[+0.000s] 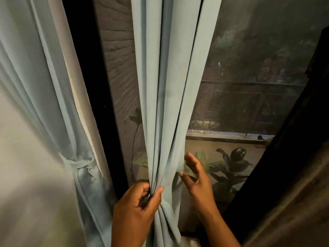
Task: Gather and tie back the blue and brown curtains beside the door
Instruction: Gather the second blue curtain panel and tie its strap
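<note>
Left hand bunches the blue curtain; right hand hovers open just beside it.

The left hand (135, 207), low in the frame's centre, pinches the pleats between thumb and curled fingers; the right hand (195, 177), fingers spread and straight, sits just right of the free edge. The blue curtain (169, 86) hangs vertically up the middle, pale and deeply folded. A knotted curtain (83, 166) hangs at lower left.

A pale blue curtain (165, 86) hangs pleated at centre, bunched low; another blue curtain (53, 104) is knotted at left.
</note>
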